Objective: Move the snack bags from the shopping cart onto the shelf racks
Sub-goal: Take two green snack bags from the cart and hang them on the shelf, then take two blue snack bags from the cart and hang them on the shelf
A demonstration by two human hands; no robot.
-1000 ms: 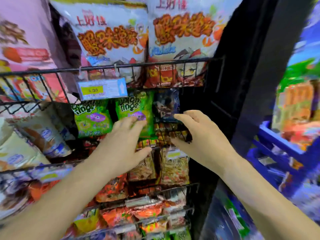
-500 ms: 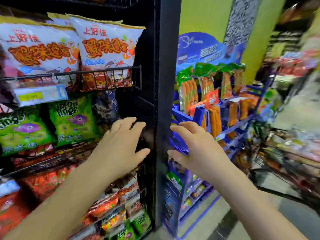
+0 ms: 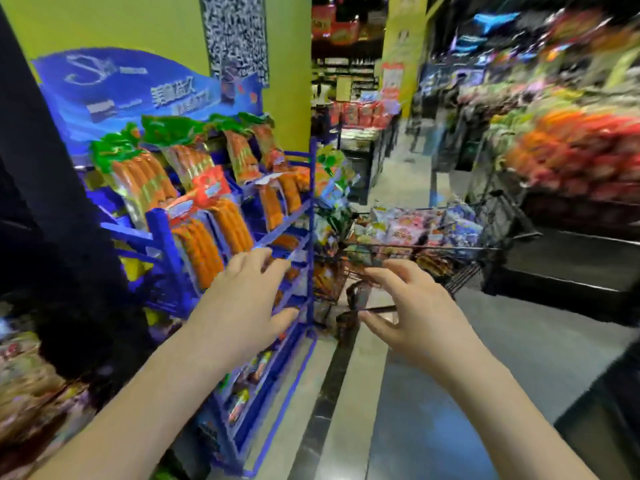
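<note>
A dark wire shopping cart (image 3: pixel 498 220) stands in the aisle ahead, heaped with colourful snack bags (image 3: pixel 412 226). My left hand (image 3: pixel 242 306) hovers in front of a blue display rack, fingers relaxed and holding nothing. My right hand (image 3: pixel 412 317) is held out toward the cart with fingers spread and slightly bent, also empty. Neither hand touches the cart. The black snack shelf racks (image 3: pixel 31 372) show only at the lower left edge, blurred.
A blue rack (image 3: pixel 304 216) of orange sausage packs stands at left against a green pillar (image 3: pixel 138 26). A blurred produce display (image 3: pixel 575 157) fills the right side. The tiled aisle floor (image 3: pixel 398 410) runs between them toward the cart.
The view has swung right, away from the snack shelf racks, past the blue sausage rack, to the cart in the aisle. Both hands stay empty and raised in front.
</note>
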